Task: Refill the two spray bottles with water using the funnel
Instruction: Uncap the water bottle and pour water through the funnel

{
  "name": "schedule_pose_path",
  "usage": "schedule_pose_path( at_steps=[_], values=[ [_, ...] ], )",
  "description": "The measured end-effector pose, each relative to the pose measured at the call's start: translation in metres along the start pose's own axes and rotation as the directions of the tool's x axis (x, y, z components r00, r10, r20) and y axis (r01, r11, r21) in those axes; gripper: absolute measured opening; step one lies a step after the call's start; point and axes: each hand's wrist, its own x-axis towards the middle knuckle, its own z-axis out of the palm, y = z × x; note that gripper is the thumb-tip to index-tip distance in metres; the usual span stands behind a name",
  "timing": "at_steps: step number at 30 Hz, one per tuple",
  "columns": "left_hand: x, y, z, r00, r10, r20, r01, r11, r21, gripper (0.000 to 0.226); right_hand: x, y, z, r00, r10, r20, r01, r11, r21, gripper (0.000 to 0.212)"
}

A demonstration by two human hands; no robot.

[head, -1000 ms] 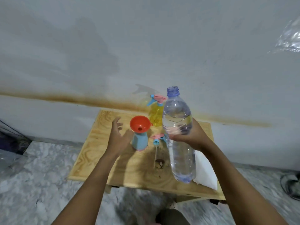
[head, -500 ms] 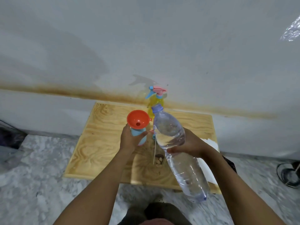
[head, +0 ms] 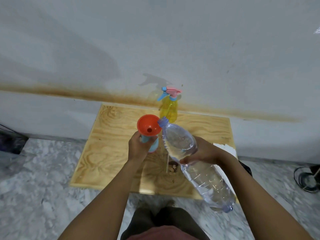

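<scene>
The large clear water bottle [head: 194,163] is nearest, tilted with its base out past the table's near right corner and its open blue neck resting at the rim of the orange funnel [head: 149,125]. It looks well filled, so I judge it heavy and sloshy, with thin ribbed walls that will give under a squeeze; the waist, where the right hand [head: 202,153] wraps it, is the sensible hold, though a hand under the base would steady the pour. That hand's fingers [head: 186,161] are curled around the bottle's underside, pressed to the plastic. Whether water is running yet is hard to make out.

Just beyond, near the middle of the plywood table [head: 103,153], the left hand [head: 138,147] closes its fingers around the light blue spray bottle [head: 153,144], which stands upright with the funnel seated in its neck. It is small and probably light when empty, so it could tip under the heavy bottle's neck unless held. Most of its body is hidden by the hand, and its water level cannot be seen.

A thin dip tube [head: 167,163] lies on the table beside a dark knot; its spray head is hidden behind the water bottle.

At the far edge, by the wall, the yellow spray bottle [head: 169,108] stands with its pink and blue trigger head on, and its fill is unclear
</scene>
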Motion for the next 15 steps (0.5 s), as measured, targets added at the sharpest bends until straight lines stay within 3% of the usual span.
schedule_pose_path(
  at_steps=[7,10,15],
  values=[
    [-0.001,-0.001,0.0,1.0,0.002,0.016,-0.002,1.0,0.028,0.054,0.005,-0.008,-0.003,0.998,0.058,-0.001,-0.058,0.996,-0.063,0.075],
    [-0.001,-0.002,0.0,1.0,0.024,0.015,-0.025,0.998,0.055,0.042,0.005,-0.011,-0.004,0.997,0.075,-0.009,-0.076,0.993,-0.088,0.066],
    [-0.001,-0.001,0.0,0.999,0.037,-0.001,-0.037,0.998,0.051,0.054,0.006,-0.017,-0.006,0.994,0.108,0.003,-0.107,0.985,-0.133,0.06]
  ],
)
